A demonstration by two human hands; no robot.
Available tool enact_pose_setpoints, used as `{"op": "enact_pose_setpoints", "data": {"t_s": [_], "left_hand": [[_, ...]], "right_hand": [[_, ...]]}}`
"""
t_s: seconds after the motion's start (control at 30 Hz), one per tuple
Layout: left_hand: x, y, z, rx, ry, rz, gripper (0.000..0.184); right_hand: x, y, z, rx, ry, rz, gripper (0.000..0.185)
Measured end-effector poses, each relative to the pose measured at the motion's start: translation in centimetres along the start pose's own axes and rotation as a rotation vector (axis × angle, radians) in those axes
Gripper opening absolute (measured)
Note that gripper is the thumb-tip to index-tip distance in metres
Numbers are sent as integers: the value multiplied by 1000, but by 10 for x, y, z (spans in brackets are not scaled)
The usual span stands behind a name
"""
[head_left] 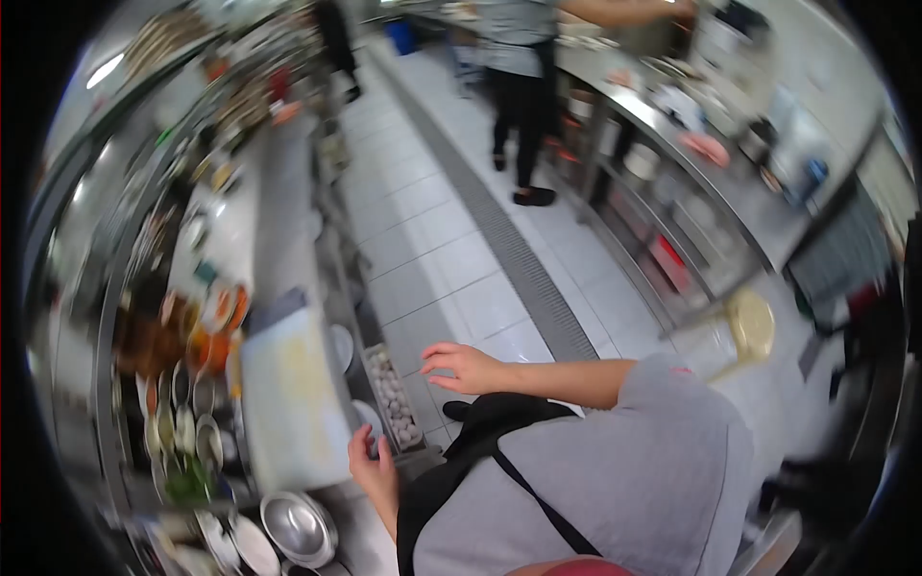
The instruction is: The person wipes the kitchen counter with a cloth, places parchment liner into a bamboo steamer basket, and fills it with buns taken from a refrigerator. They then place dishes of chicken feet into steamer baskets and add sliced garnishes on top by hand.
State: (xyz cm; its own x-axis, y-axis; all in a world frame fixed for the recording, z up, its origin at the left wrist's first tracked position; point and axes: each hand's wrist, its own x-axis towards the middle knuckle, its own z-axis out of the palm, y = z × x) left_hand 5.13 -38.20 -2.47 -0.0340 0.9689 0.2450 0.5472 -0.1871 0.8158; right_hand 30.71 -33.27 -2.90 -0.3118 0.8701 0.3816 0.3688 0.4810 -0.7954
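My right hand (pixel 459 369) is held out over the floor beside the counter, its fingers apart and nothing in them. Nearer the counter edge, my left hand (pixel 373 468) is raised with its fingers spread, also holding nothing. It is close to a stained, pale cutting board (pixel 293 394) on the steel counter. Between the board and my right hand, a narrow tray (pixel 373 359) holds several small, round, whitish pieces. Two metal bowls (pixel 296 526) stand below the board in view.
Small containers (pixel 182 427) of food and orange items line the counter's left side. A person (pixel 519 86) stands at the far right-hand counter (pixel 696 158). Another person's dark-clothed legs (pixel 336 43) show farther back. A floor drain (pixel 499 230) runs along the aisle.
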Motion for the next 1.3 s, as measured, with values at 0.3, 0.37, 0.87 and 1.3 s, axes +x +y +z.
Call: {"op": "enact_pose_setpoints", "data": {"t_s": [0.3, 0.37, 0.87, 1.3], "left_hand": [[15, 16, 77, 39, -241, -15, 24], [20, 22, 96, 28, -249, 3, 24], [86, 206, 454, -56, -647, 269, 24], [101, 292, 638, -643, -1135, -584, 51]], "right_hand": [[-81, 65, -106, -350, 376, 167, 17], [-92, 81, -145, -435, 330, 299, 19], [-268, 258, -662, -1159, 852, 856, 44], [-231, 348, -658, -908, 560, 839, 31]]}}
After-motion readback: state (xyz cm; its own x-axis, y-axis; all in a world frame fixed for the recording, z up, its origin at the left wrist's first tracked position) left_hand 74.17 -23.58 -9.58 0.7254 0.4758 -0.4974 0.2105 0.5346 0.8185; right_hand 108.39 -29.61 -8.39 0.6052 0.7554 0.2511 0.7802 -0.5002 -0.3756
